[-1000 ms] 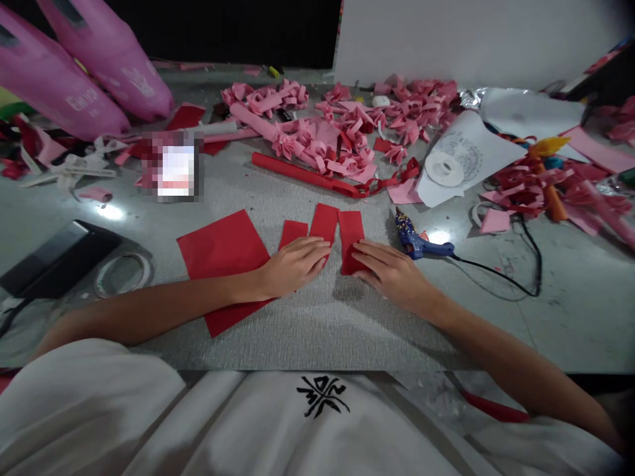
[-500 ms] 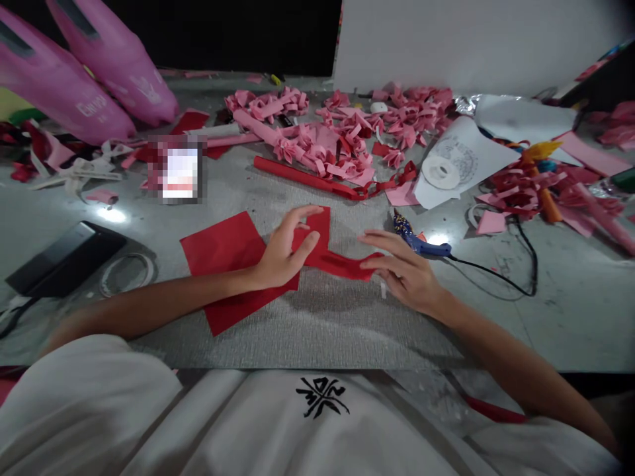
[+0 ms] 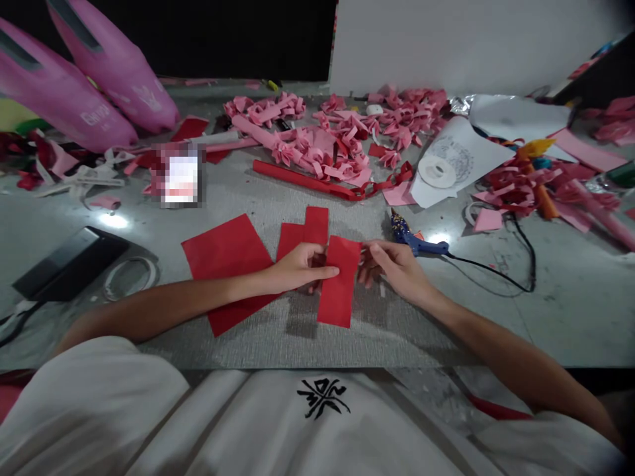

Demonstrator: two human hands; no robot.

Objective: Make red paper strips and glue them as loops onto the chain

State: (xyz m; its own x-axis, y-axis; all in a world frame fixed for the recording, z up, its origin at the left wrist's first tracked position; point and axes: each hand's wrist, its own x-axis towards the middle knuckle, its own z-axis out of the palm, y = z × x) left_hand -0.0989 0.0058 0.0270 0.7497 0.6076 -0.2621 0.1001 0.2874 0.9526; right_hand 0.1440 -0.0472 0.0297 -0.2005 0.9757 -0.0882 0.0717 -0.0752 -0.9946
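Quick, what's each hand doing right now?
Left hand: closed, pinching the red paper strip at its left edge.
Right hand: closed, pinching the same strip's top right corner.

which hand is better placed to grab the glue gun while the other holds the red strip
Probably the right hand: the glue gun lies just beyond its fingers. The left hand is across the strip both pinch.

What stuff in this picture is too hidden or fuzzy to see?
Head view only:
- Blurred patch: pixelated, contents unreadable.
- Red strip: top corners covered by the left hand and right hand.
- Pink bags: cut off by the top-left edge.
- Drawing on white sheet: too small.
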